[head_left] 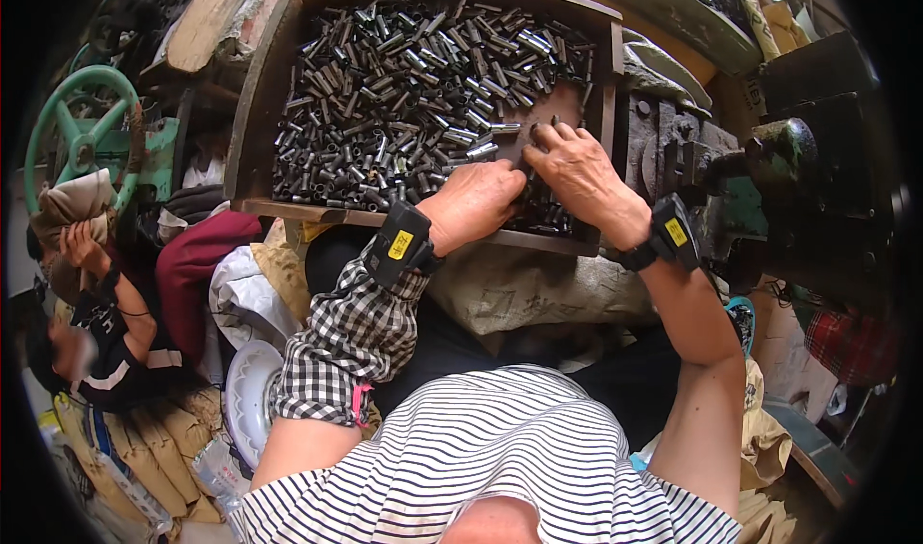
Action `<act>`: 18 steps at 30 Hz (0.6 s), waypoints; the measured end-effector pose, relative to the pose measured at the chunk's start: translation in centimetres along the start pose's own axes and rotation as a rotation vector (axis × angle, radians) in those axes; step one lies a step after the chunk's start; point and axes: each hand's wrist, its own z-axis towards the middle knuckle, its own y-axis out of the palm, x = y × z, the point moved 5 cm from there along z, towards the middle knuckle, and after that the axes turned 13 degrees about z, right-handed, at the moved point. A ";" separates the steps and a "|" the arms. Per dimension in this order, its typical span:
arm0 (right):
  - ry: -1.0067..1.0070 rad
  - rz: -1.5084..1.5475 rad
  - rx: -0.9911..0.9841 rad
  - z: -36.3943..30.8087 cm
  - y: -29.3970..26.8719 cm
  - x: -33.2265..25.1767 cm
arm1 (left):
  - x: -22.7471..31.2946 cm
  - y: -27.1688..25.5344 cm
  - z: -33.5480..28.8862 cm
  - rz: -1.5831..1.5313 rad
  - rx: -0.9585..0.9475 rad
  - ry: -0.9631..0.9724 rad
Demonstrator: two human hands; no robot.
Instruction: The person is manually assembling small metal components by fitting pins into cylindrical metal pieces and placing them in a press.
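A shallow wooden tray (252, 111) in front of me holds a heap of small dark metal tubes (404, 92), some with shiny ends. My left hand (479, 198) reaches over the tray's near edge, its fingers pressed together among the tubes. Close beside it on the right, my right hand (585, 177) curls downward, fingertips bent in. The two hands almost touch at the thumbs. Whatever either one pinches is hidden under the fingers. A smaller group of tubes (548, 215) lies below them in the near right corner. Bare brown tray floor (562, 104) shows just beyond my right hand.
A dark, greasy machine (817, 169) stands close on the right. At left are a green handwheel (82, 145) and another person's hand (85, 246) by a cloth. A pale sack (538, 289) lies under the tray's near edge. A white basin (252, 400) stands lower left.
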 end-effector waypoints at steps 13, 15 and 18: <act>0.189 0.354 0.237 -1.8 -2.1 1.3 | -0.1 -0.4 0.3 -0.080 0.142 0.002; 0.238 0.482 0.304 -3.2 -2.9 0.3 | -0.1 -0.9 0.4 -0.158 0.268 0.004; 0.318 0.642 0.377 -5.0 -3.8 -0.8 | -0.7 -0.2 0.8 -0.560 0.053 -0.209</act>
